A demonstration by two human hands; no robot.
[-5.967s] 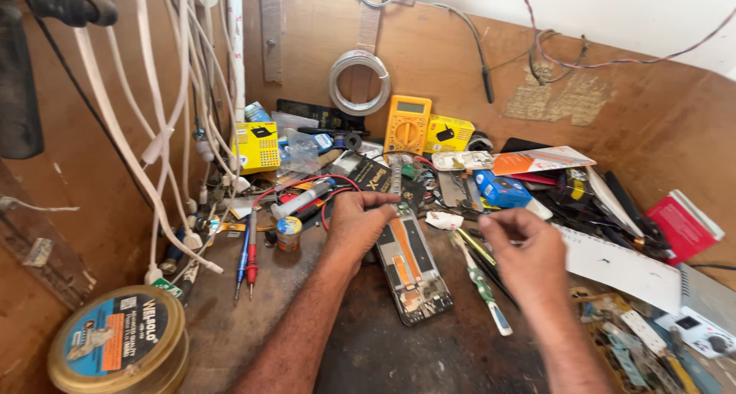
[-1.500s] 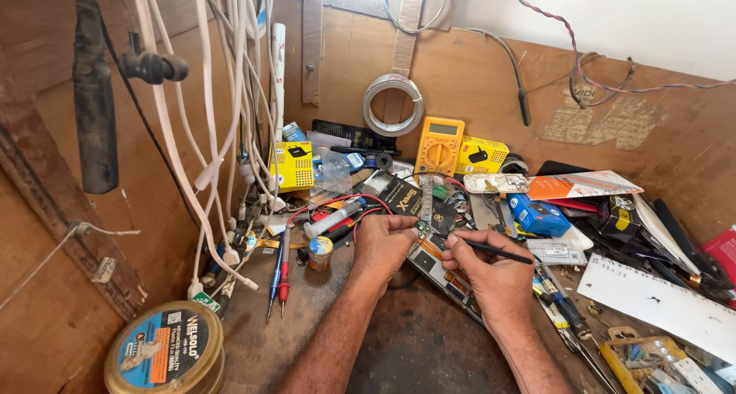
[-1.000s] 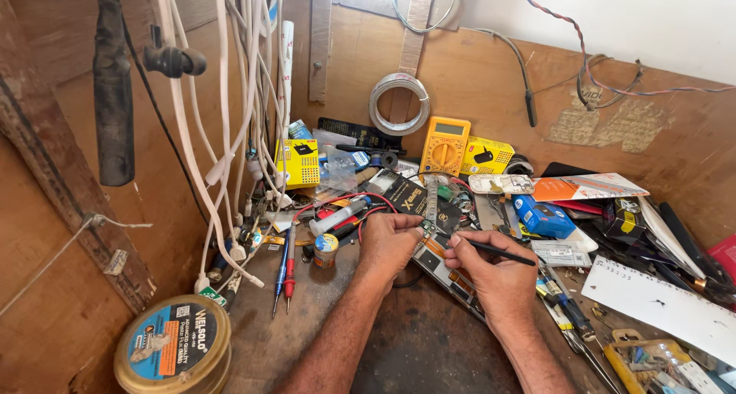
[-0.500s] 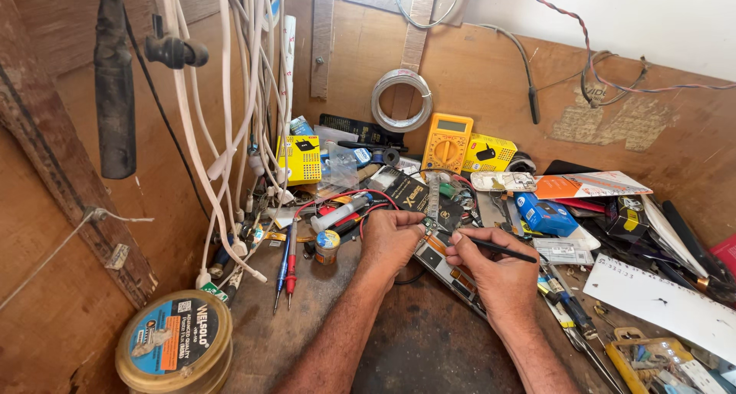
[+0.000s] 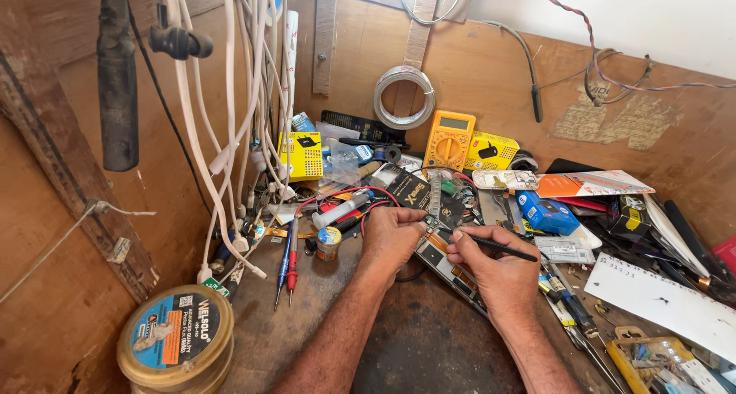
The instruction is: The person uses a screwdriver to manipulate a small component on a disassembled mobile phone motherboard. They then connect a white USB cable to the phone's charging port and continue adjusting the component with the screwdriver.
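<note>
My left hand (image 5: 392,235) pinches the top edge of an opened mobile phone (image 5: 451,265) lying flat on the workbench, fingertips on its exposed circuit board. My right hand (image 5: 494,265) grips a thin black tool (image 5: 491,245) like a pen, its tip touching the board close to my left fingertips. The lower part of the phone is hidden under my right hand.
A yellow multimeter (image 5: 448,139) leans on the back wall beside a solder coil (image 5: 403,96). White cables (image 5: 245,118) hang at left. Red and blue screwdrivers (image 5: 288,260) lie left of my hands, a round tin (image 5: 178,344) sits front left, boxes and papers (image 5: 667,302) crowd the right.
My right hand took up the thin black tool and brought its tip onto the phone's board. Over the last second both hands stay nearly still while the view drifts slightly.
</note>
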